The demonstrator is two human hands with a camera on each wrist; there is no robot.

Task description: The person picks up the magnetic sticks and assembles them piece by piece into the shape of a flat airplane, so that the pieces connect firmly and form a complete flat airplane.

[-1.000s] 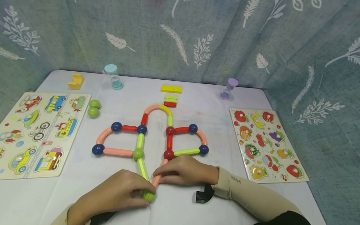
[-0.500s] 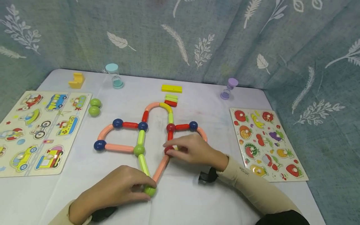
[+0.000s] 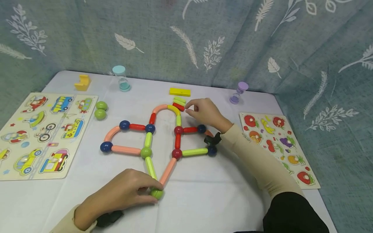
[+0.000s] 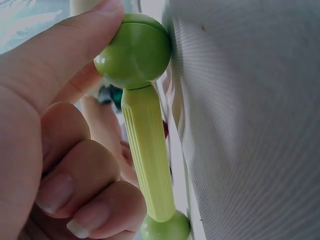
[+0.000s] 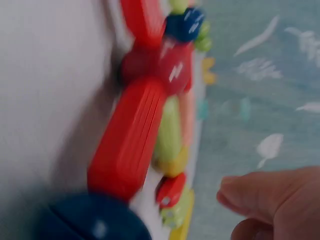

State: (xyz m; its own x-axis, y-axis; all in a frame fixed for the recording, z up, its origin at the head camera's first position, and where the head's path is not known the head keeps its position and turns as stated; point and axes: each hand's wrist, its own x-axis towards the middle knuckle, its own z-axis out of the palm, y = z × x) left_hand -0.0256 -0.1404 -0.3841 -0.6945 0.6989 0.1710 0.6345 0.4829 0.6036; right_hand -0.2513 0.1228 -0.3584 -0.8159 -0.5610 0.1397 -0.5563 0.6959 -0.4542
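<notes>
My left hand [image 3: 123, 187] pinches a green ball [image 4: 132, 52] between thumb and forefinger at the near tip of a flat figure built of coloured sticks and balls. From that ball a lime stick [image 3: 150, 167] and a pink stick [image 3: 168, 172] run outward to a green ball [image 3: 146, 152] and a red ball [image 3: 176, 153]. Over the table's far half, my right hand [image 3: 205, 111] reaches out, holding nothing, thumb and forefinger slightly parted. Its fingertips are right beside a loose red stick [image 3: 178, 106], which lies against two short lime sticks [image 3: 179, 100].
A yellow block [image 3: 180, 92] lies behind the loose sticks. Two green balls [image 3: 100, 114] sit by the vehicle puzzle board [image 3: 73, 161] on the left. A fruit puzzle board [image 3: 276, 145] lies right. Teal [image 3: 122, 79] and purple [image 3: 239, 93] sand timers and a yellow piece [image 3: 83, 83] stand at the back.
My right hand has let go of the pink stick, passed over the red ball and moved away to the loose red stick. My left hand stays on the near green ball.
</notes>
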